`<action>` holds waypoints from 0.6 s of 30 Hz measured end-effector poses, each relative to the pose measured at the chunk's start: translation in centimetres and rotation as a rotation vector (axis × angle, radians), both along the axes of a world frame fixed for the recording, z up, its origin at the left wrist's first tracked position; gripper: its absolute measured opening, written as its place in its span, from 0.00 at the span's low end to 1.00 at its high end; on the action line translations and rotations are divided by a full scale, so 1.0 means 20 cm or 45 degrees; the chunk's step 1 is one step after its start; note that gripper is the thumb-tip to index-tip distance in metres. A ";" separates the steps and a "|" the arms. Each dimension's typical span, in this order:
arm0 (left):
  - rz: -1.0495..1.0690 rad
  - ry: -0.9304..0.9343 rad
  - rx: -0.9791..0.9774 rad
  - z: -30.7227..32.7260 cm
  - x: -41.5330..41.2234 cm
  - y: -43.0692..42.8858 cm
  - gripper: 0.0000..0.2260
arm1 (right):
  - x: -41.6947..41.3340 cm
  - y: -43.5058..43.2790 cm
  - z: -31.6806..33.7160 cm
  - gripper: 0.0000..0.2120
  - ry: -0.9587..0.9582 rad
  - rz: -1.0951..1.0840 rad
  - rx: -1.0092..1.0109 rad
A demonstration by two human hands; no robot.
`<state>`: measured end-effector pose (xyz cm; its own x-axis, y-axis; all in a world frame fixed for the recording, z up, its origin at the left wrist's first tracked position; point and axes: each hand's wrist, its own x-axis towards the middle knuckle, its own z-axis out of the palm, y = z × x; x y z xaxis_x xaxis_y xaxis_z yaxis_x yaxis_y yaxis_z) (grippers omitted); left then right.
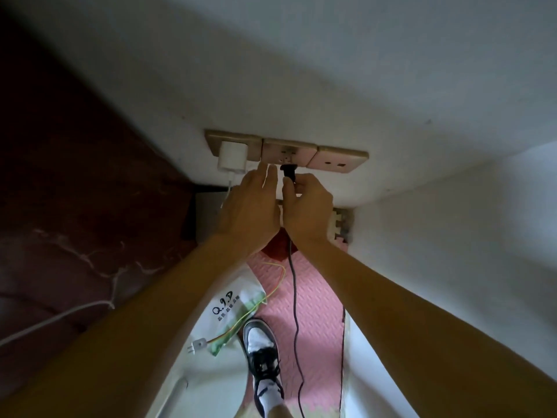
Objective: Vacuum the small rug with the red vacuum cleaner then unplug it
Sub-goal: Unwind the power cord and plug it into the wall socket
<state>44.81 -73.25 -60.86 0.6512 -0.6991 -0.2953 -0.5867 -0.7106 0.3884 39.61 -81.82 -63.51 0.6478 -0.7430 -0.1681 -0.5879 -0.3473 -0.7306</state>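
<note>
A black plug (288, 171) is pinched in my right hand (307, 208), just below the middle wall socket (286, 153) of a row of three beige plates. I cannot tell whether its pins sit in the socket or just clear of it. Its dark cord (295, 303) hangs down from my hand over the pink foam mat (319, 297). My left hand (251, 208) is beside the plug, fingers extended and touching the socket plate's lower edge, holding nothing. Neither the red vacuum cleaner nor the rug is clearly in view; a red patch (278, 244) shows under my hands.
A white charger (232, 156) sits in the left socket with a white cable (54, 319) trailing over the dark red bedding. A white bag with green print (232, 309), a loose yellow-green wire with a small white plug (197, 345), and my shoe (263, 354) lie below. A white cabinet side (452, 251) stands at the right.
</note>
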 end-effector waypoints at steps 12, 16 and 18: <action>-0.107 -0.053 0.024 0.02 0.03 0.02 0.26 | 0.05 0.07 0.03 0.11 -0.067 -0.117 0.013; -0.104 -0.044 0.037 0.02 0.04 0.04 0.28 | 0.05 0.09 0.03 0.12 -0.101 -0.176 0.022; -0.111 -0.037 0.054 0.02 0.03 0.05 0.29 | 0.05 0.09 0.03 0.12 -0.103 -0.181 0.027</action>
<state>45.36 -72.27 -60.39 0.5975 -0.7406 -0.3075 -0.6575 -0.6720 0.3408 40.62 -80.07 -62.86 0.5483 -0.8251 -0.1361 -0.5689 -0.2487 -0.7839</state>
